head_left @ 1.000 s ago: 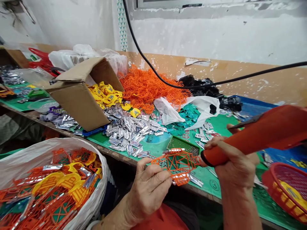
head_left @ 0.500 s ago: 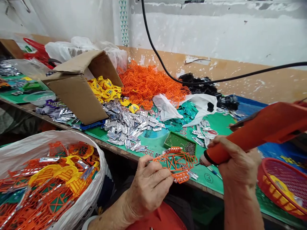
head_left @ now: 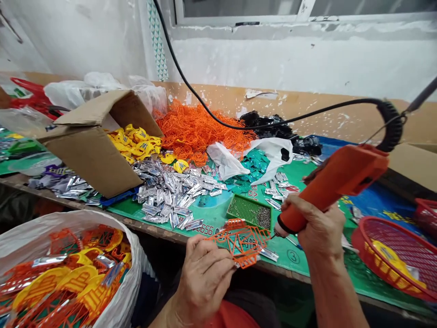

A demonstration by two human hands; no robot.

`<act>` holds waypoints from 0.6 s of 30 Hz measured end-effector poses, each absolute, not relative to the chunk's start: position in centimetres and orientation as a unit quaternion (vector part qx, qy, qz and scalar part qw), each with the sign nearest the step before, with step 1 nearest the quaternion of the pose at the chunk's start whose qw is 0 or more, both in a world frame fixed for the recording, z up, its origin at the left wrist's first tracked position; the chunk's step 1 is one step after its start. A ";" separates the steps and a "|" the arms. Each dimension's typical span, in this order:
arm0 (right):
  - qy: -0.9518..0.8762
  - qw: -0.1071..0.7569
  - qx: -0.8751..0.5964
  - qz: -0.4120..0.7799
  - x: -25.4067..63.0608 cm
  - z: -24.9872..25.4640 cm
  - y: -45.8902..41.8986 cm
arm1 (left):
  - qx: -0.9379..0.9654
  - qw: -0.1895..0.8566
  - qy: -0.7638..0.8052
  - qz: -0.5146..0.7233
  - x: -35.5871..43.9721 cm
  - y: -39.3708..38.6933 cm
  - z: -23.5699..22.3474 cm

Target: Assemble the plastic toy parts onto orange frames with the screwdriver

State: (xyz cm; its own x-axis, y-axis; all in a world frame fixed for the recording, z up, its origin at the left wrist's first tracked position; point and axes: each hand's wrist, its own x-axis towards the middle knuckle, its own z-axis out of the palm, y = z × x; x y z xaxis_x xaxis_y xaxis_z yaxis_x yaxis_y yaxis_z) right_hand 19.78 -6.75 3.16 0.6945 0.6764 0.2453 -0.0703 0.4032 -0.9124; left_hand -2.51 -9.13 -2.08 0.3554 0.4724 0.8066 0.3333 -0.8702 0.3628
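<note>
My left hand (head_left: pixel 206 275) pinches the near left end of an orange plastic lattice frame (head_left: pixel 244 246), held up over the table's front edge. Wrapped round an orange electric screwdriver (head_left: pixel 331 189) is my right hand (head_left: pixel 316 228). The tool's tip points down and left, close to the frame's right end; whether they touch I cannot tell. Just behind the frame sits a green mesh tray (head_left: pixel 246 209) with many small metal screws (head_left: pixel 264 217) heaped at its right side. Silver plastic pieces (head_left: pixel 271 254) lie on the table beside the frame.
A white sack (head_left: pixel 131 255) of orange and yellow parts stands at the left. Behind are a tilted cardboard box (head_left: pixel 94 157), an orange heap (head_left: pixel 198 127), silver pieces (head_left: pixel 170 196) and teal parts (head_left: pixel 256 164). A red basket (head_left: pixel 362 243) sits right. A black cable (head_left: pixel 191 91) hangs across.
The view has tilted up and shifted right, showing the window and the screwdriver's rear end. Both hands keep their grip; the screwdriver stays close to the frame's right end.
</note>
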 end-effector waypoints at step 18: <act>-0.324 0.725 -0.608 -0.028 20.6 1.2 -6.4 | 0.191 0.818 0.369 0.399 -2.8 -7.4 -3.7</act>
